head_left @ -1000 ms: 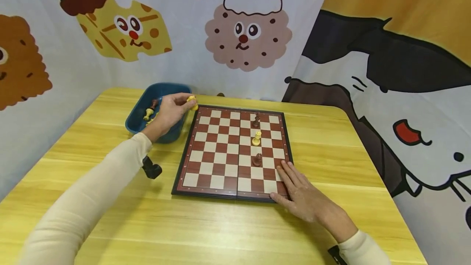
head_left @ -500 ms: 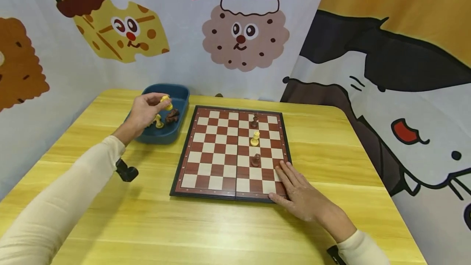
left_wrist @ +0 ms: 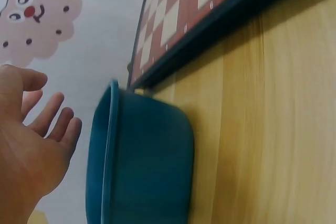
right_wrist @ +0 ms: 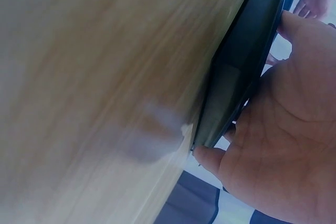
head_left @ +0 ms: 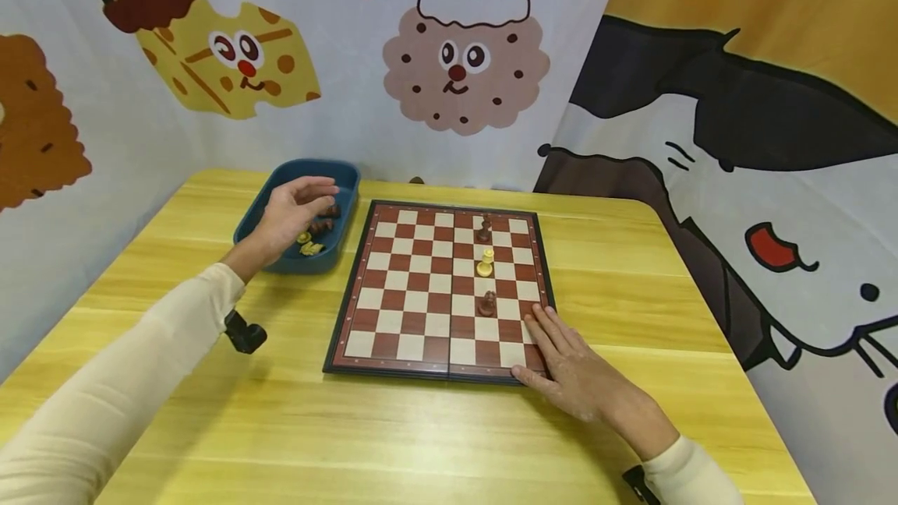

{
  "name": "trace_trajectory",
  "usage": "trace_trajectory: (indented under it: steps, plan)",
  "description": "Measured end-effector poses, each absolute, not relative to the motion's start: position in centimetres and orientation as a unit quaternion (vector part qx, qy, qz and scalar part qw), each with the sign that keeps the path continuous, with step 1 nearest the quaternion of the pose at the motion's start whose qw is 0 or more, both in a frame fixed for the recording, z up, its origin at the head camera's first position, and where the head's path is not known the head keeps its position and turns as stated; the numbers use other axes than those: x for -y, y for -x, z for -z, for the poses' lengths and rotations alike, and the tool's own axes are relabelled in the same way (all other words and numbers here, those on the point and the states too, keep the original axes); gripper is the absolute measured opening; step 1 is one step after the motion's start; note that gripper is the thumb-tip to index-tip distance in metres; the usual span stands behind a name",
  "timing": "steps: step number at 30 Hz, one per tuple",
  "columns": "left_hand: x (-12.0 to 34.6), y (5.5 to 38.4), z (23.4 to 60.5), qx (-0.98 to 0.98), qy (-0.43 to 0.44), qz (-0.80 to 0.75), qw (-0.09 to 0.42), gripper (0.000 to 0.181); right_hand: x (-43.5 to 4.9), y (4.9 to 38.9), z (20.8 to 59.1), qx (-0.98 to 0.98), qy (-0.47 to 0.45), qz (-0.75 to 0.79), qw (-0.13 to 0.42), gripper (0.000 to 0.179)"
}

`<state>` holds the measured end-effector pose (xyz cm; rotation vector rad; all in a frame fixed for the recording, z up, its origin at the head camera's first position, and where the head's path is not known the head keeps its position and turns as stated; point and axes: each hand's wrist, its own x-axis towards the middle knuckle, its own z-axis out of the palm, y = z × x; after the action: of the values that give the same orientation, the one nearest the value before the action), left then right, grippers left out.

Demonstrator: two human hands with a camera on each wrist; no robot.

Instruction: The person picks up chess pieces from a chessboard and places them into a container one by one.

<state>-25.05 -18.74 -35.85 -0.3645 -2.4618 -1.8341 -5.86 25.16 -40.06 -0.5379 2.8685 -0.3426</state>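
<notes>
Above the blue plastic bin (head_left: 348, 217) hovers my left hand (head_left: 289, 213), its fingers loosely bent with nothing between them. In the left wrist view the same hand (left_wrist: 34, 140) is likewise bare, beside the bin's rim. Yellow chess pieces (head_left: 312, 248) and dark brown chess pieces (head_left: 322, 226) lie in the bin, partly hidden by the hand. My right hand (head_left: 578, 372) rests with straight fingers on the near right corner of the chessboard (head_left: 403, 302). On the board's right half stand a far brown chess piece (head_left: 483, 230), a yellow chess piece (head_left: 486, 263) and a nearer brown chess piece (head_left: 487, 304).
The wooden table (head_left: 393, 443) carries the board in the middle, with the bin at its far left corner. A white curtain (head_left: 351, 131) printed with cartoon characters hangs right behind the table and along its sides.
My left hand has moved left from the board's far left corner to over the bin. The yellow chess piece it held has been let go. My right hand stays on the board.
</notes>
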Motion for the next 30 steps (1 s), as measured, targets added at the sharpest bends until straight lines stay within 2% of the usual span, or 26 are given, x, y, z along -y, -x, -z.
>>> trace_trajectory:
  steps: [11, 18, 30]
  plan:
    - [14.1, 25.0, 35.6, 0.762, 0.162, 0.627, 0.014, 0.033, -25.4, 5.7, 40.0, -0.972, 0.177, 0.113, 0.105, 0.089]
    - [12.2, 25.0, 35.0, 0.724, 0.183, 0.665, 0.026, 0.026, -25.2, 6.0, 39.8, -0.972, 0.175, 0.106, 0.116, 0.091]
    - [9.3, 22.8, 35.4, 0.668, 0.207, 0.708, -0.098, 0.027, -25.2, 5.8, 39.7, -0.972, 0.177, 0.099, 0.120, 0.090]
